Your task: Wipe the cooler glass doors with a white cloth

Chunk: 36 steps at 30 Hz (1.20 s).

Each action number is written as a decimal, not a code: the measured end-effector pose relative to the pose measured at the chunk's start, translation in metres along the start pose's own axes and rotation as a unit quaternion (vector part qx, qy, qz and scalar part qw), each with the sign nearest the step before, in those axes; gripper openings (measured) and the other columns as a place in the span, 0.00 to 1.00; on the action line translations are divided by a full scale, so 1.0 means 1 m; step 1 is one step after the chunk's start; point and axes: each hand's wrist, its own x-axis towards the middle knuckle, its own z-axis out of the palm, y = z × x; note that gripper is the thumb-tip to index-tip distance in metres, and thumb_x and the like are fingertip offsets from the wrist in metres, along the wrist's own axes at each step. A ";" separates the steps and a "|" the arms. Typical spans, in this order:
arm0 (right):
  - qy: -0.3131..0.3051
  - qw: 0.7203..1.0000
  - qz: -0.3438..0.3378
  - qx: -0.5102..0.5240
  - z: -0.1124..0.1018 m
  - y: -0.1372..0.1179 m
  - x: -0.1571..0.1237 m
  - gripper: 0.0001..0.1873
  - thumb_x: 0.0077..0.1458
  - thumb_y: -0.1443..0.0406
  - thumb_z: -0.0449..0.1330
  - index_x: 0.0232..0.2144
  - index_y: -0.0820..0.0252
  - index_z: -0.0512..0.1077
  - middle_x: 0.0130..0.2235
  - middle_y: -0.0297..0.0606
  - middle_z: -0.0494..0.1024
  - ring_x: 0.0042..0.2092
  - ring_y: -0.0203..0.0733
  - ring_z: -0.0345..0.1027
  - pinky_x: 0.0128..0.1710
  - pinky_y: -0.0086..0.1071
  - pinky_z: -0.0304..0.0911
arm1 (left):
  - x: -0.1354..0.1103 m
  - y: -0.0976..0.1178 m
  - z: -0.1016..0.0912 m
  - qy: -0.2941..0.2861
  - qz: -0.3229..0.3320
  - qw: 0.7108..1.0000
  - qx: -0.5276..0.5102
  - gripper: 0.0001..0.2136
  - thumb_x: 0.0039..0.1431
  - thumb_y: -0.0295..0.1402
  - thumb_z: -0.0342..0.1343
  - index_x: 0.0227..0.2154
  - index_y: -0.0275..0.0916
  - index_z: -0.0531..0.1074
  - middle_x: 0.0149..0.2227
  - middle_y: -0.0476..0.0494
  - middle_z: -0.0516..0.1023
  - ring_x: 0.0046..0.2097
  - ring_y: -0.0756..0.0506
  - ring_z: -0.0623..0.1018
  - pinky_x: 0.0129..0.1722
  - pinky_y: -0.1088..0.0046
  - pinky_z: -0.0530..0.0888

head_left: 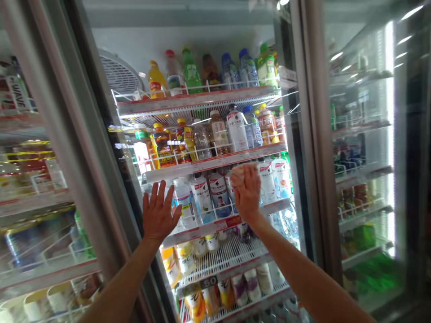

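Observation:
A closed glass door (208,33) of a drinks fridge stands in front of me in the head view. Fingers spread, my left hand (158,213) is held up flat at the glass on the lower left; whether it touches the pane I cannot tell. Further right, my right hand (247,190) presses a pale, folded cloth (238,174) on the glass, partly hidden by the fingers. Behind the pane, rows of bottles show, among them white-labelled bottles (202,193) at the height of my hands.
Metal door frames (313,134) run up on both sides of this pane. Left of it is another fridge section (30,197) with cans and cups. The section on the right (362,170) also holds drinks on shelves. A round vent grille (119,74) shows at upper left.

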 end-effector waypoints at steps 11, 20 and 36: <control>0.050 0.997 0.051 0.016 0.011 0.011 0.049 0.24 0.56 0.68 0.49 0.55 0.49 0.63 0.65 0.36 0.49 0.66 0.52 0.35 0.60 0.57 0.42 | 0.001 0.002 -0.001 -0.010 -0.007 1.000 0.013 0.33 0.58 0.37 0.51 0.63 0.42 0.43 0.66 0.41 0.45 0.66 0.41 0.47 0.63 0.56 0.47; -0.020 0.993 -0.118 0.017 0.008 0.010 0.052 0.21 0.54 0.67 0.53 0.50 0.48 0.68 0.64 0.33 0.54 0.66 0.46 0.39 0.63 0.50 0.40 | 0.004 0.002 -0.003 -0.001 -0.006 1.000 0.014 0.33 0.58 0.36 0.50 0.63 0.44 0.42 0.66 0.43 0.44 0.66 0.42 0.47 0.64 0.57 0.47; 0.002 0.997 -0.082 -0.008 -0.008 0.054 0.072 0.21 0.56 0.68 0.50 0.51 0.50 0.67 0.64 0.35 0.52 0.65 0.48 0.42 0.61 0.51 0.44 | 0.004 0.003 -0.003 0.014 0.004 1.000 0.002 0.33 0.58 0.35 0.51 0.63 0.43 0.42 0.66 0.44 0.43 0.66 0.43 0.46 0.64 0.58 0.46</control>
